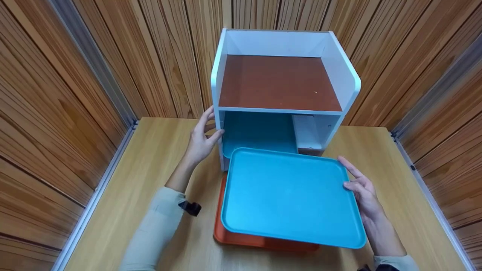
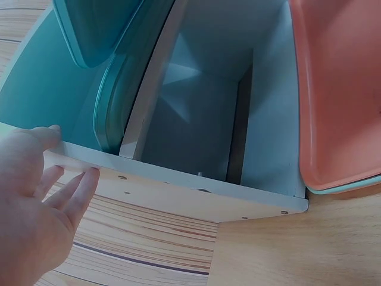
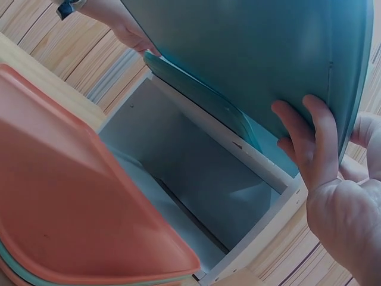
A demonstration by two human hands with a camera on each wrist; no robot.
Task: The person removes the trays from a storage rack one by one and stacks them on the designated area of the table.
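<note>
A blue tray (image 1: 290,195) is held at its right edge by my right hand (image 1: 367,195), thumb on top and fingers spread underneath. It hangs tilted in front of a white shelf unit (image 1: 282,111). My left hand (image 1: 201,141) grips the unit's left side panel, thumb at the front edge and fingers along the outer face. Inside the upper compartment lies another blue-green tray (image 1: 260,131). Below the held tray, an orange tray (image 1: 226,235) is partly covered; in the left wrist view a pale green rim (image 2: 345,186) shows under it.
The unit's top has a brown surface (image 1: 278,82) with raised white walls. Its lower compartment (image 2: 190,119) shows in the wrist views. Wooden table (image 1: 124,180) extends to both sides. Wood-grain walls (image 1: 49,94) with metal rails (image 1: 113,150) enclose the area.
</note>
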